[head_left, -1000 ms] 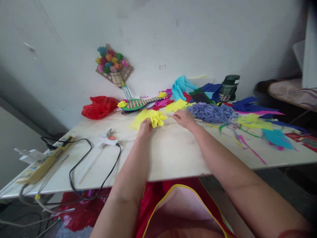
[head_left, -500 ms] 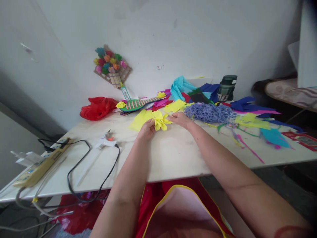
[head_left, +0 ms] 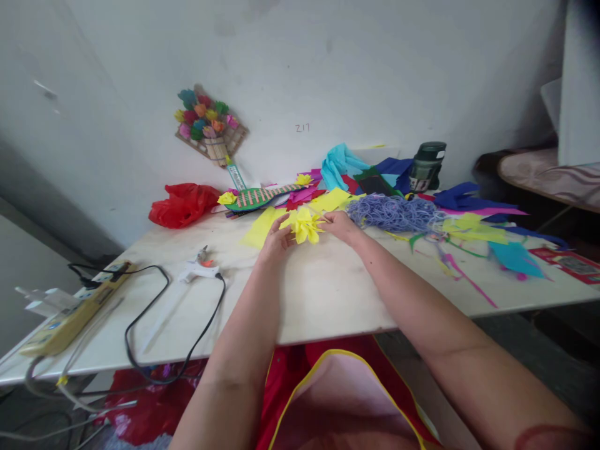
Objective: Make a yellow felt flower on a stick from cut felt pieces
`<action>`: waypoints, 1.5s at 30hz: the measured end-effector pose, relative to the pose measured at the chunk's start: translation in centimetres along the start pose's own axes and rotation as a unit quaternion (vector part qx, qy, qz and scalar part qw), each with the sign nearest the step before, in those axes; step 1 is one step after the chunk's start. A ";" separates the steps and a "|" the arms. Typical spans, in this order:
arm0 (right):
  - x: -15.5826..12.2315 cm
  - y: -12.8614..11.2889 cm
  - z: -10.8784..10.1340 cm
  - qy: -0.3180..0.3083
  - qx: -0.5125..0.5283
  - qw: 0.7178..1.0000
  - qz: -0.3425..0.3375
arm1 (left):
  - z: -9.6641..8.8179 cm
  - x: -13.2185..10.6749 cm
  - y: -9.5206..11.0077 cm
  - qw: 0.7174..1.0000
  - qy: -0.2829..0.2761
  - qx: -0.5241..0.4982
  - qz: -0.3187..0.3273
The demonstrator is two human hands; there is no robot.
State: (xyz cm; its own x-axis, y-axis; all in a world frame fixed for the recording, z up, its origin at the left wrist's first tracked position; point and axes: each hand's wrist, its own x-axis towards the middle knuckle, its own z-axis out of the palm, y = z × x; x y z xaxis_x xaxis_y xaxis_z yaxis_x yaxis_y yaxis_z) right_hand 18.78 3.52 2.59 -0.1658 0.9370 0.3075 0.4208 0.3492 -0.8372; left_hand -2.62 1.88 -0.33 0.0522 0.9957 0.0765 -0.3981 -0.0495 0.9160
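Note:
A yellow paper flower [head_left: 304, 226] with spread, crinkled petals is held just above the table between my hands. My left hand [head_left: 276, 241] has its fingers bent around the flower's left petals. On the other side, my right hand [head_left: 341, 226] is closed in a pinch at the flower's edge, where a thin stem seems to run; its end is hidden by the fingers. Flat yellow paper [head_left: 260, 230] lies behind my left hand. Just right of my right hand is a tangled heap of purple-blue string [head_left: 398, 214].
On the left lie a white glue gun [head_left: 199, 269], its black cord and a power strip [head_left: 77, 315]. A red plastic bag [head_left: 182, 206], a green woven piece [head_left: 262, 198], coloured paper and a dark green bottle [head_left: 426, 167] line the back. The table's front edge [head_left: 337, 337] is near me.
The flower has turned so that its petals face me more and look more spread. My left fingers have shifted and loosened slightly along the petals. The right hand stays pinched.

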 end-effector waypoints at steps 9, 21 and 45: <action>-0.1 -0.1 -0.2 0.007 0.020 1.000 -0.011 | -0.2 0.0 0.0 0.991 0.032 0.093 0.089; -0.3 -0.3 -0.3 -0.002 0.050 0.999 -0.012 | 0.1 -0.2 0.0 0.991 0.031 0.097 0.085; -0.4 -0.2 0.1 -0.030 0.025 0.999 -0.024 | 0.6 0.5 -1.0 0.979 0.102 0.128 0.117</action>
State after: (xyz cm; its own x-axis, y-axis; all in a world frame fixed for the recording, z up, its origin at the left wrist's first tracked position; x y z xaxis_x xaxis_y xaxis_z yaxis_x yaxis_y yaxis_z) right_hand 18.67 3.05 2.60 -0.2383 0.9164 0.3215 0.3669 0.3914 -0.8439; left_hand -1.61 2.35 -0.94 -0.2082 0.9482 0.2398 -0.1329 -0.2703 0.9536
